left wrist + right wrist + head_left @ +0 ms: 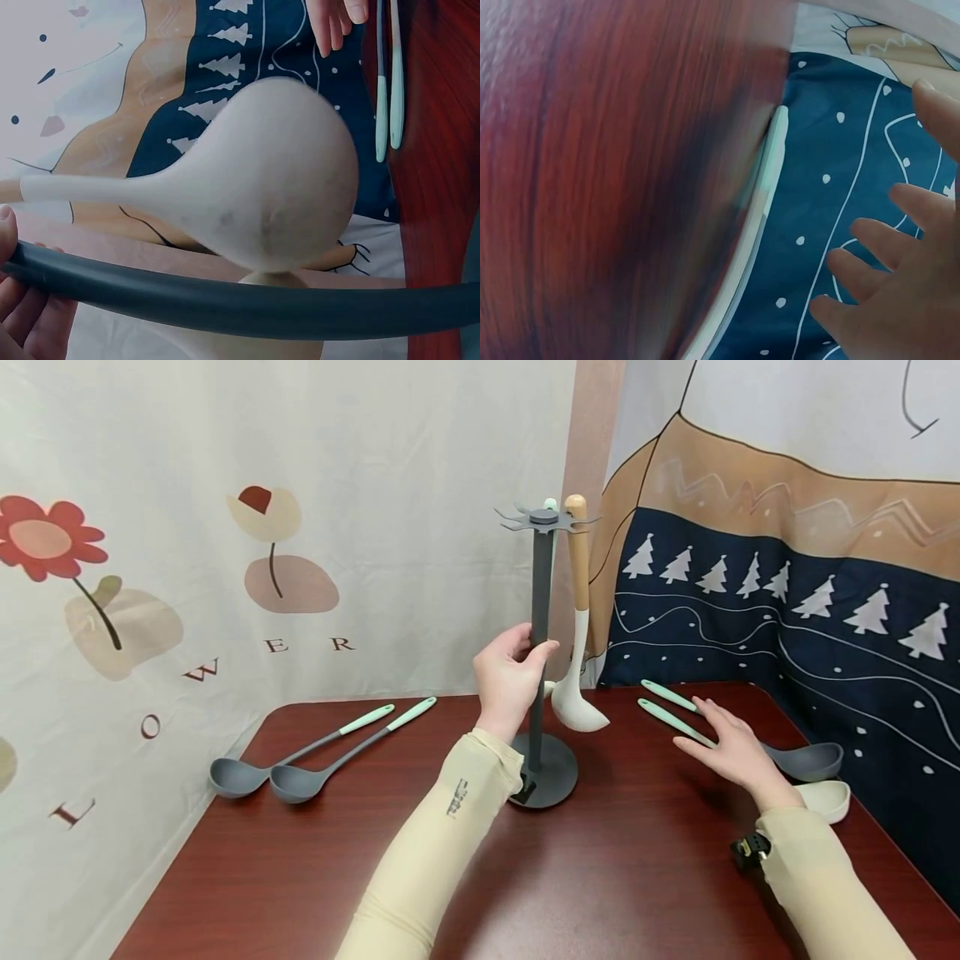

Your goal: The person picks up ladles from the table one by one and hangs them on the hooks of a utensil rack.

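My left hand (512, 681) grips the pole of a dark grey utensil stand (542, 581), thumb on one side and fingers round the other. From its hooked top hangs a white ladle (576, 706) with a wooden handle; its bowl fills the middle of the left wrist view. Behind the pole, a second utensil with a mint handle tip (551, 504) is mostly hidden. My right hand (729, 750), fingers spread and holding nothing, hovers over two mint-handled utensils at the right: a grey ladle (813, 762) and one with a white bowl (828, 799). My hand partly covers both.
Two more grey ladles (298, 783) with mint handles lie side by side on the left of the reddish-brown table (600, 877). A pale printed curtain (420, 527) hangs along the back, and a dark blue tree-patterned cloth (825, 660) borders the right edge.
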The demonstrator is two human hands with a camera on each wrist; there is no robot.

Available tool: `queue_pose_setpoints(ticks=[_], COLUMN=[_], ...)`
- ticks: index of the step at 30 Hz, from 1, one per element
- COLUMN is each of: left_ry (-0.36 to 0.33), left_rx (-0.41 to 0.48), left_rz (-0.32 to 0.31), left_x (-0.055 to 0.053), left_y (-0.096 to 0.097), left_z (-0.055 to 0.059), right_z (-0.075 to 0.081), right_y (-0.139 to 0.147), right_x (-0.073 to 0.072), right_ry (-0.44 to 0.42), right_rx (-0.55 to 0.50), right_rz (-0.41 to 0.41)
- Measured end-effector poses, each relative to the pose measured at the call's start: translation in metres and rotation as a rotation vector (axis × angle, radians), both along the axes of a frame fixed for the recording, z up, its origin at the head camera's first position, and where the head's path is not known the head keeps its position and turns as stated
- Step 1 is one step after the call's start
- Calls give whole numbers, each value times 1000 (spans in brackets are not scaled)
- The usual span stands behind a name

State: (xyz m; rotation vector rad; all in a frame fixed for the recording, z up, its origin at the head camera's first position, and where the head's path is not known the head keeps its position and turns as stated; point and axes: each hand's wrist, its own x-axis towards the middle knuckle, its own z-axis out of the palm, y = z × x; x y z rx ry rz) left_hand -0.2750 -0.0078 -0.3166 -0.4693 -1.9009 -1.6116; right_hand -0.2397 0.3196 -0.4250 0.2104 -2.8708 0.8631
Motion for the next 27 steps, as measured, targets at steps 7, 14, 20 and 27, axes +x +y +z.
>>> queue_pose_setpoints(ticks=[7,14,20,27], left_ry=[-13,-2,-14,-14], left_rx=[22,26,20,-39], left_rz=[1,32,47,85], left_x=[-1,-3,-3,-3], left_y=[2,4,6,6], left_z=[-4,-9,-10,-7], right_z=[-4,-8,-10,-11], right_y=[5,7,8,8], right_x=[-2,-5,-6,-8], right_ry=[-39,-33,-45,-45], right_rx=[19,50,75,103], right_rz=[-2,1,-3,-8])
